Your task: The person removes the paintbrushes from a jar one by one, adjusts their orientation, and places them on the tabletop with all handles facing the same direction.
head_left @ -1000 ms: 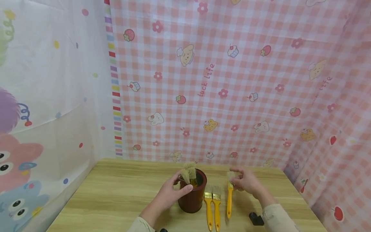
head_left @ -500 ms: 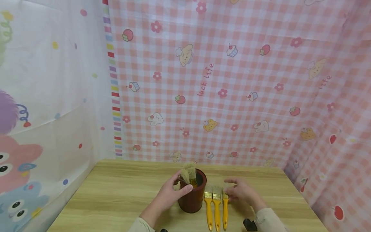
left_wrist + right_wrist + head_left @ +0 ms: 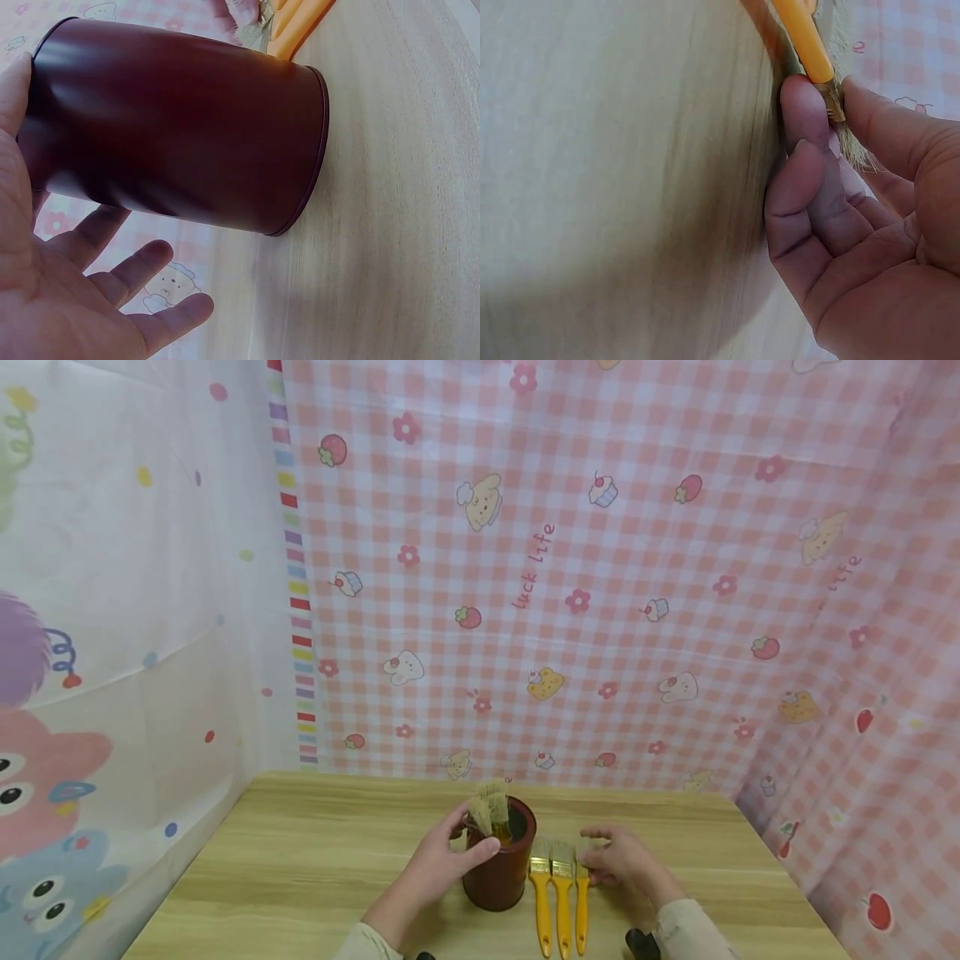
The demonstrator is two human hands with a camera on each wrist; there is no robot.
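Note:
A dark reddish-brown cylindrical pot [image 3: 495, 878] stands upright on the table, with several bristle-up paintbrushes [image 3: 491, 810] leaning inside it. My left hand [image 3: 441, 858] holds the pot near its rim, thumb on the near side; in the left wrist view the lower fingers are spread off its wall [image 3: 180, 127]. Two yellow-handled paintbrushes [image 3: 542, 910] lie side by side to the right of the pot, bristles pointing away. Alongside them, my right hand [image 3: 628, 864] pinches a third yellow paintbrush [image 3: 582, 914] around its metal ferrule [image 3: 831, 101], partly covering the bristles.
The wood-grain table [image 3: 322, 852] runs back to a pink checked curtain [image 3: 420, 610], with a white printed curtain [image 3: 150, 652] on the left. A black object [image 3: 642, 943] shows beside the right sleeve [image 3: 690, 931].
My right hand has slid the third paintbrush left, up against the other two, and turned it slightly. The left hand has stayed at the pot.

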